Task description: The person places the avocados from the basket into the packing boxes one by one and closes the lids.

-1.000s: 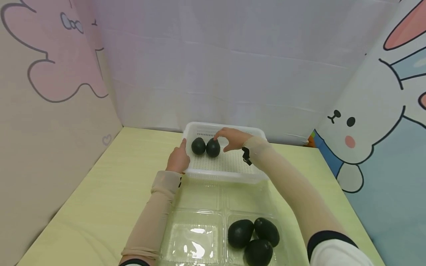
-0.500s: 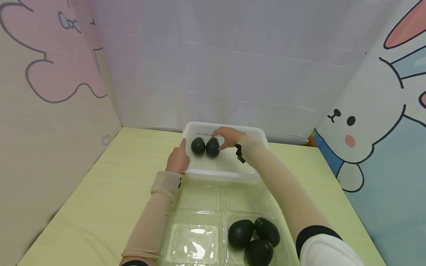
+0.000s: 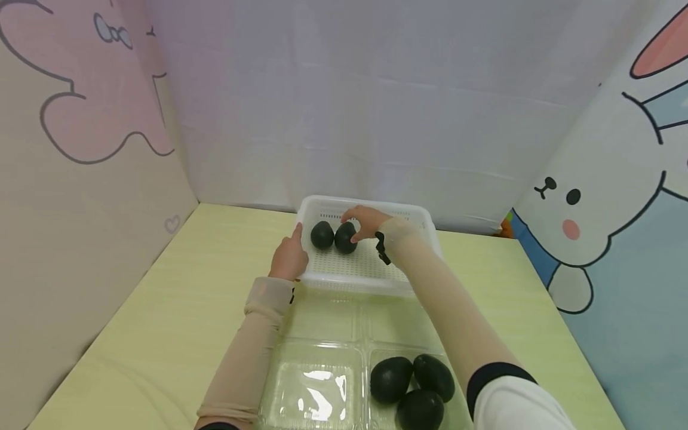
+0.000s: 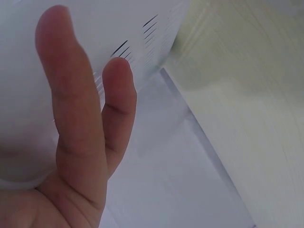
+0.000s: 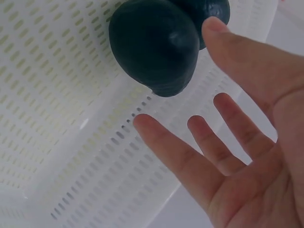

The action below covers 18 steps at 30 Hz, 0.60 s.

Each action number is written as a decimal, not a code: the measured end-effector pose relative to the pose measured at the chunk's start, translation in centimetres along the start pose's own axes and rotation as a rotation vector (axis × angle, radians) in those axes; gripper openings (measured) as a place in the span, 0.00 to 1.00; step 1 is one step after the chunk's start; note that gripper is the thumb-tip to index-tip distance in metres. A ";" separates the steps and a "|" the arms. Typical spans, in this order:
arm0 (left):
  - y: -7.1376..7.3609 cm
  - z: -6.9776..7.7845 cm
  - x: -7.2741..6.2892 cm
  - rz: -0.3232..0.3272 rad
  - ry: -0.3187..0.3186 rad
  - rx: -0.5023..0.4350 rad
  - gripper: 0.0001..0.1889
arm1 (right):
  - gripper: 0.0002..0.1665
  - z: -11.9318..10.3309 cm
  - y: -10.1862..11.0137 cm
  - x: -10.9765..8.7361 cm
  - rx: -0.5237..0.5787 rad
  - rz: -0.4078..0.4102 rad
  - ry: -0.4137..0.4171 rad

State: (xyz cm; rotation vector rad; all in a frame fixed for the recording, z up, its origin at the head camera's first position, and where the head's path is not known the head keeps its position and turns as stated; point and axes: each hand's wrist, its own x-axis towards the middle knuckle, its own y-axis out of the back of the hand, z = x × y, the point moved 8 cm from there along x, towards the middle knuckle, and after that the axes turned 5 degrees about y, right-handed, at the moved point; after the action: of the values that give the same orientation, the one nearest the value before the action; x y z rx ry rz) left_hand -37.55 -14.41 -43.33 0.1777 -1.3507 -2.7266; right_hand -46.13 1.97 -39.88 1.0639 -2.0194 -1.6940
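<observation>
Two dark green avocados lie side by side in a white perforated plastic basket (image 3: 376,283): the left avocado (image 3: 322,235) and the right avocado (image 3: 345,238). My right hand (image 3: 368,222) reaches over the basket, index finger near the far side of the right avocado and thumb at its near right side. In the right wrist view, its fingers (image 5: 178,154) are spread and the thumb tip overlaps an avocado (image 5: 154,47). My left hand (image 3: 289,257) rests at the basket's left side, its fingers (image 4: 76,104) extended along the outer wall.
A clear plastic tray (image 3: 362,343) with compartments stands in front of the basket on the pale yellow table (image 3: 161,310). Three avocados (image 3: 391,380) sit in its near right compartment. A white wall (image 3: 344,119) rises close behind the basket, with printed panels on both sides.
My right hand has moved a little left, and its thumb and fingers have closed in on the right avocado. The left hand has stayed at the basket's left side.
</observation>
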 end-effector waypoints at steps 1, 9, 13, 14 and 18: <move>0.0 -0.1 0.0 -0.001 0.002 -0.003 0.38 | 0.35 -0.1 0.0 0.0 -0.005 0.003 0.004; 0.2 -0.2 -0.2 0.004 0.008 -0.007 0.38 | 0.36 -0.2 -0.7 0.7 -0.012 -0.003 -0.009; 0.2 -0.2 -0.1 0.005 0.003 -0.002 0.38 | 0.34 -0.1 -0.9 1.2 -0.003 -0.002 -0.003; 0.2 -0.2 -0.1 0.009 0.002 0.000 0.38 | 0.33 0.0 -0.9 1.3 -0.002 0.005 0.002; 0.1 -0.1 -0.1 0.013 0.004 0.001 0.39 | 0.32 0.5 -1.3 2.0 -0.023 0.007 0.005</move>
State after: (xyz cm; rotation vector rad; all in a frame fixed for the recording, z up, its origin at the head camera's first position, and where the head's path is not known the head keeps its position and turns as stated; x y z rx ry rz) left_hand -37.42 -14.52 -43.25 0.1738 -1.3477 -2.7132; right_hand -47.39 0.93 -41.68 1.0511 -1.9936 -1.7058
